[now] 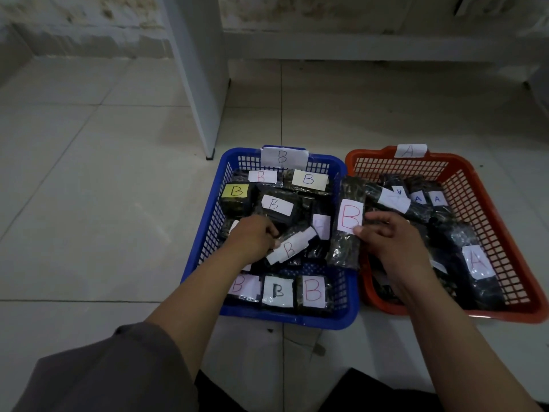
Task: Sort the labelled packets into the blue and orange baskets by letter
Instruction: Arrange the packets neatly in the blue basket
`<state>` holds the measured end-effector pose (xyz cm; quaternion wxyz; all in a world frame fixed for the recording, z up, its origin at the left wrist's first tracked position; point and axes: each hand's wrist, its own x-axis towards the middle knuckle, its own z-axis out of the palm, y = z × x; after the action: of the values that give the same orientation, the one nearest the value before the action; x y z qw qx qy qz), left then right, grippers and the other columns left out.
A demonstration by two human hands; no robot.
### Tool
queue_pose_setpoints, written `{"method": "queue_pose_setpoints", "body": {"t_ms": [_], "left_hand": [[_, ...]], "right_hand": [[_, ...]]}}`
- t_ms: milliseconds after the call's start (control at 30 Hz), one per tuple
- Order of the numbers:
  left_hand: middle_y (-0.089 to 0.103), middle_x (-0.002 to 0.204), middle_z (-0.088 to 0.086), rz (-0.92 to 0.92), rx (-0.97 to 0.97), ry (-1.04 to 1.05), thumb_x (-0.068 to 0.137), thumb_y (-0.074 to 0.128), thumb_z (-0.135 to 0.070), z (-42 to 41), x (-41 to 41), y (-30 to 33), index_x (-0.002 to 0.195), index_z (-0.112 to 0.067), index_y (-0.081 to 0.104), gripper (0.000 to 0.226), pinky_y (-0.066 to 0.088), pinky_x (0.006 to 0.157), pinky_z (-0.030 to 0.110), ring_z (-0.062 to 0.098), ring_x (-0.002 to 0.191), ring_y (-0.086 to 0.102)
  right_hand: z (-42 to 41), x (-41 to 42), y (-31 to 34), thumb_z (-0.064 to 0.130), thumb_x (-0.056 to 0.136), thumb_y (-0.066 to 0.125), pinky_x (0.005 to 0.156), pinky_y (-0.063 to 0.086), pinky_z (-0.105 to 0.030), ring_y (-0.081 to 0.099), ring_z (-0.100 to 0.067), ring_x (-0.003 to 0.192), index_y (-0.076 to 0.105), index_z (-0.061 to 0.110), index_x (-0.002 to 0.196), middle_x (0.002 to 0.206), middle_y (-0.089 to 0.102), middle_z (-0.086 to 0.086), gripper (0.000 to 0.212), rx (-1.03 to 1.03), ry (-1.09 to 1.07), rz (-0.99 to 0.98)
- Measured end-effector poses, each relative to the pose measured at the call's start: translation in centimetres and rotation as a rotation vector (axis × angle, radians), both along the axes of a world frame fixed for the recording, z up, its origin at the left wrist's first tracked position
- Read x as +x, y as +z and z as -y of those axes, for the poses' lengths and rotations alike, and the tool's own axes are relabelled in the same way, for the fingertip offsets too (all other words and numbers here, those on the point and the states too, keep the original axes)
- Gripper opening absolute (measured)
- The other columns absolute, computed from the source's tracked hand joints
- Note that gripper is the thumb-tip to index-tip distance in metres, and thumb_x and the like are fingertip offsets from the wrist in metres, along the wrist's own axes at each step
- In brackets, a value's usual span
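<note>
Packet with the red B label (347,224) stands on end, long axis running near-to-far, label facing up toward me, straddling the gap between the two baskets, over the blue one's right rim. Blue basket (205,242) on the left, tagged B, is crowded with dark B packets; orange basket (505,233) on the right, tagged A, holds dark A packets. Both sit touching side by side on pale floor tiles (104,173), a white furniture leg (202,84) just beyond the blue basket, stained wall behind. My right hand (392,242) pinches the red-B packet at its right edge, thumb on the label, fingers curled behind. My left hand (252,236) is down in the blue basket, fingers curled around a tilted B packet (289,246), lying diagonally.
</note>
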<state>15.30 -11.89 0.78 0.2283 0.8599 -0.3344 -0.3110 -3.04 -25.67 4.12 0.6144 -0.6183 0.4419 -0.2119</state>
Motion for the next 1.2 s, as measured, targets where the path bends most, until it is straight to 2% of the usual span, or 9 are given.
{"method": "queue_pose_setpoints", "body": {"t_ms": [233,433,533,700,833,933,1000,1100,1200], "left_hand": [[0.066,0.115,0.003,0.136,0.029,-0.125,0.09,0.061,-0.016,0.3,-0.7,-1.1,0.108,-0.02,0.071,0.021,0.046,0.088,0.028,0.019,0.104,0.058],[0.067,0.109,0.006,0.374,0.04,-0.185,0.09,0.061,-0.017,0.8,-1.9,-1.9,0.109,-0.025,0.071,0.023,0.048,0.083,0.028,0.023,0.096,0.062],[0.064,0.11,0.011,0.409,0.058,-0.23,0.092,0.056,-0.014,1.0,-2.1,-2.2,0.114,-0.024,0.068,0.027,0.05,0.085,0.033,0.027,0.098,0.06],[0.067,0.109,0.008,0.382,0.029,-0.242,0.091,0.053,-0.007,1.0,-2.1,-2.1,0.114,-0.018,0.065,0.028,0.05,0.083,0.033,0.024,0.097,0.062],[0.066,0.11,0.003,0.419,-0.116,-0.165,0.088,0.06,-0.016,0.4,-1.2,-1.4,0.113,-0.02,0.063,0.026,0.05,0.084,0.034,0.021,0.101,0.059],[0.058,0.12,0.0,0.545,-0.233,-0.16,0.083,0.068,-0.024,-0.2,0.2,-1.1,0.119,-0.022,0.061,0.036,0.042,0.095,0.032,0.017,0.113,0.047],[0.043,0.14,0.0,0.581,-0.168,-0.197,0.082,0.068,-0.037,-0.4,0.9,-1.4,0.134,-0.026,0.049,0.056,0.03,0.107,0.036,0.019,0.13,0.034],[0.007,0.159,-0.005,0.498,0.046,-0.305,0.078,0.061,-0.058,-0.8,1.4,-1.9,0.148,-0.032,0.02,0.085,0.009,0.116,0.043,0.018,0.145,0.003],[0.004,0.158,-0.006,0.415,0.031,-0.321,0.069,0.068,-0.063,-1.2,1.4,-2.2,0.146,-0.036,0.025,0.092,0.002,0.115,0.044,0.017,0.145,-0.002]], "right_hand": [[-0.1,0.3,-1.1,0.002,0.081,0.069,0.077,0.054,-0.034,0.068,-0.023,0.083,0.059,0.01,0.104,0.085,0.07,-0.012,0.026,0.056,0.006,0.032],[-0.3,0.3,-1.3,0.005,0.082,0.068,0.059,0.05,-0.012,0.067,-0.013,0.077,0.059,0.011,0.105,0.086,0.07,-0.011,0.026,-0.017,0.057,-0.002],[-0.6,0.4,-1.5,0.005,0.082,0.068,0.062,0.053,-0.015,0.068,-0.016,0.08,0.059,0.009,0.107,0.088,0.07,-0.012,0.027,-0.036,0.064,-0.024],[-1.4,1.0,-1.8,0.01,0.082,0.07,0.08,0.054,-0.036,0.067,-0.019,0.085,0.059,0.013,0.107,0.09,0.07,-0.006,0.028,-0.11,0.099,-0.118],[-2.0,2.6,-2.0,0.011,0.082,0.07,0.066,0.047,-0.021,0.063,-0.012,0.078,0.058,0.015,0.104,0.084,0.066,0.0,0.025,-0.247,0.165,-0.228],[-2.0,4.1,-1.8,0.007,0.086,0.066,0.054,0.037,-0.013,0.054,-0.004,0.068,0.052,0.019,0.104,0.079,0.058,0.002,0.026,-0.302,0.203,-0.28],[-1.6,5.1,-1.9,0.005,0.086,0.064,0.054,0.038,-0.015,0.054,-0.009,0.07,0.052,0.016,0.109,0.082,0.058,-0.001,0.028,-0.336,0.233,-0.33],[-1.1,6.2,-2.2,0.004,0.085,0.064,0.062,0.046,-0.024,0.057,-0.018,0.081,0.052,0.013,0.114,0.092,0.06,-0.007,0.032,-0.385,0.28,-0.412],[-0.7,6.4,-2.2,0.002,0.086,0.062,0.057,0.043,-0.021,0.058,-0.018,0.08,0.052,0.013,0.111,0.088,0.058,-0.004,0.029,-0.413,0.275,-0.415]]}}
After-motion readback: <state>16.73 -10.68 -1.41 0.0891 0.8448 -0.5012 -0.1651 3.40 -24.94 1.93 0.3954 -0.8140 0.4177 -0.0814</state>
